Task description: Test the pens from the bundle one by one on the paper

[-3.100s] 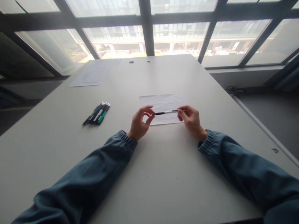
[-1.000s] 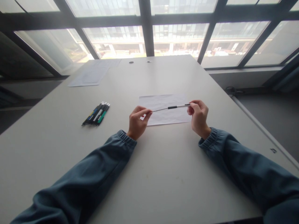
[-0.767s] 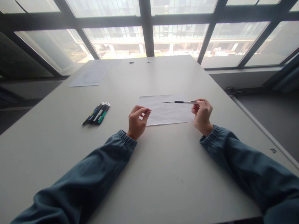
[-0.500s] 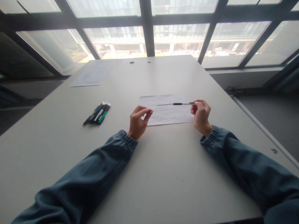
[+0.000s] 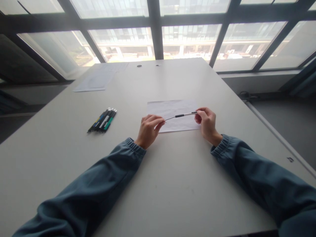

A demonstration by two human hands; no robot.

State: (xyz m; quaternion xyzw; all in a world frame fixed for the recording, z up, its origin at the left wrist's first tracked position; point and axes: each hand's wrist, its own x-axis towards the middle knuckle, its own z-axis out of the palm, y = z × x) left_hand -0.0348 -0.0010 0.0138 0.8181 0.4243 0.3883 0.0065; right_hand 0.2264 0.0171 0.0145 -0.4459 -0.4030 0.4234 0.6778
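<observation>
Returning: right hand [image 5: 206,123], fingers clamped on pen barrel [image 5: 184,115], is bringing it back toward left hand [image 5: 148,129]
Meeting: left fingers, pinched together, are touching thin refill tip [image 5: 169,118] over paper [image 5: 172,107]

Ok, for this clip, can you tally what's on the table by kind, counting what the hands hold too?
Pen held between the left hand and the right hand: 1
Bundle of pens lying at the left: 1 bundle, about 4 or 5 pens, too close together to count exactly
Paper sheets: 2, one under the hands, one at the far left corner
Total: 4 items, counting the bundle as one
</observation>
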